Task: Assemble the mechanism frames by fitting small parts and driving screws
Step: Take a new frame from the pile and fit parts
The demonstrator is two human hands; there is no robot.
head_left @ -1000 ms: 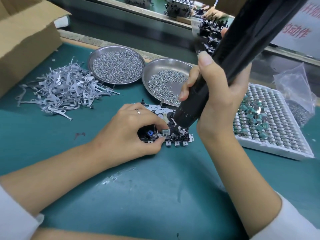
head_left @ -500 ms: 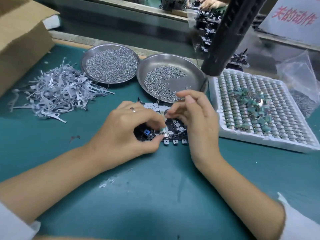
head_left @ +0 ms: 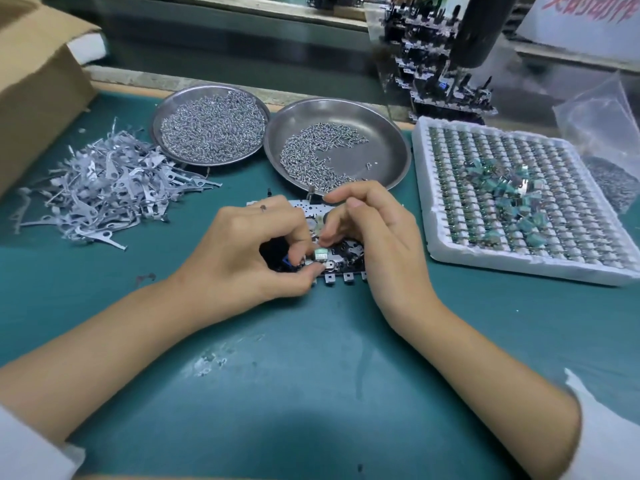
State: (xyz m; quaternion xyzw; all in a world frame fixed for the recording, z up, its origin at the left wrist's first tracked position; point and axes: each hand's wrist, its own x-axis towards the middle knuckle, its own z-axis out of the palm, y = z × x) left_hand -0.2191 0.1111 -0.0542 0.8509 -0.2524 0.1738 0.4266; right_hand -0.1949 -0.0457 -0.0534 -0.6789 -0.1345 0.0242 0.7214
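Now that you have let go of the black screwdriver (head_left: 479, 29), which hangs up at the back, your right hand (head_left: 374, 233) has come down to the frame (head_left: 343, 258) on the green bench (head_left: 311, 393). Its fingertips pinch at a small silver part (head_left: 320, 253) there. Your left hand (head_left: 249, 251) keeps holding the frame from the side. That screw looks done, so the next little part is likely going in.

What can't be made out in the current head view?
- Black-and-silver mechanism frame: mostly hidden under the left hand and right hand.
- Small silver part at the fingertips: too small to identify.
- Black hanging screwdriver: cut off by the top edge.
- Red-lettered white sign: cropped, blurred.
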